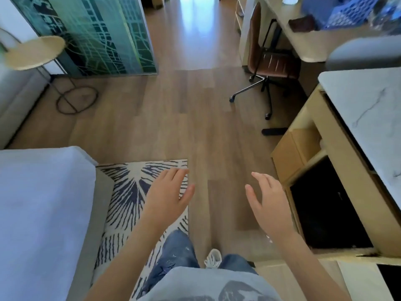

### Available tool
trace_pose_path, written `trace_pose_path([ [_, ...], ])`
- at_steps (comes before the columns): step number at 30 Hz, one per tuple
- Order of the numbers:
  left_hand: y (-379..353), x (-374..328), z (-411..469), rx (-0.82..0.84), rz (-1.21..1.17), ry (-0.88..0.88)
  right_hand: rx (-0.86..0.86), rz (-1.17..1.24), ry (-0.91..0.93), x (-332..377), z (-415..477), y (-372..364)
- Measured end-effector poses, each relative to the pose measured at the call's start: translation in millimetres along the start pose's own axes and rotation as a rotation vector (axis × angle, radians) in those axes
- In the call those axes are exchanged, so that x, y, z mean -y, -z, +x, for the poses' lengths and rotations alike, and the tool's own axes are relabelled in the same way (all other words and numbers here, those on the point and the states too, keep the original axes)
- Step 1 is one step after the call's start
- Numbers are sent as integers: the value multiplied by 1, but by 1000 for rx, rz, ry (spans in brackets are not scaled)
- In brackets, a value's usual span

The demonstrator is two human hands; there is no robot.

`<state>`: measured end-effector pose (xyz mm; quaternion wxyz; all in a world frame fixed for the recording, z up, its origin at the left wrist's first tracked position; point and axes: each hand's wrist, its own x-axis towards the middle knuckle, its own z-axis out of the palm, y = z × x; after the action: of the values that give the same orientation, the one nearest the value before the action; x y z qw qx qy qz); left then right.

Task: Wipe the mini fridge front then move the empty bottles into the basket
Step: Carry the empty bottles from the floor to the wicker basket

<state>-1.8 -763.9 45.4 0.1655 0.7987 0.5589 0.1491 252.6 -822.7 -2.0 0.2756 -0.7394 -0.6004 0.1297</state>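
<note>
The person stands on the wooden floor [173, 118] between the bed [39, 213] on the left and a cabinet [340, 148] on the right, both arms held out low in front. The left hand [169, 192] hangs over the edge of the patterned rug [128, 187] with fingers straight and loose, holding nothing. The right hand [269, 205] is just as slack and empty, fingers spread a little, hovering just beside the cabinet. They look to me like hands held ready, not yet set to any job.

The mini fridge [323, 211] sits low in that cabinet, near on the right under a marbled top [368, 118], its dark front facing the floor space, so it can be wiped from where the person stands. No cloth shows anywhere, so I judge the wiping has not begun and something to wipe with must be found first.

The blue basket [345, 11] sits far off on the desk [288, 40] at the far right, beyond the brown chair [271, 59]. A clear, blurred shape [388, 16] beside it may be bottles, but I cannot tell
</note>
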Motion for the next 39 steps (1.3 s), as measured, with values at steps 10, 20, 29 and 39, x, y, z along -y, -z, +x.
trace_pose_path([
  [10, -46, 24, 192, 312, 21, -409, -197, -78, -494, -12, 70, -38],
  [20, -70, -47, 365, 471, 84, -1029, -617, -87, -992, 11, 87, -46],
  [29, -174, -142, 326, 692, 16, -1313, -713, -76, -1250, -37, 52, -46],
  [39, -374, -189, 284, 887, 0, -1142, -704, 117, -1440, -213, 40, -113],
])
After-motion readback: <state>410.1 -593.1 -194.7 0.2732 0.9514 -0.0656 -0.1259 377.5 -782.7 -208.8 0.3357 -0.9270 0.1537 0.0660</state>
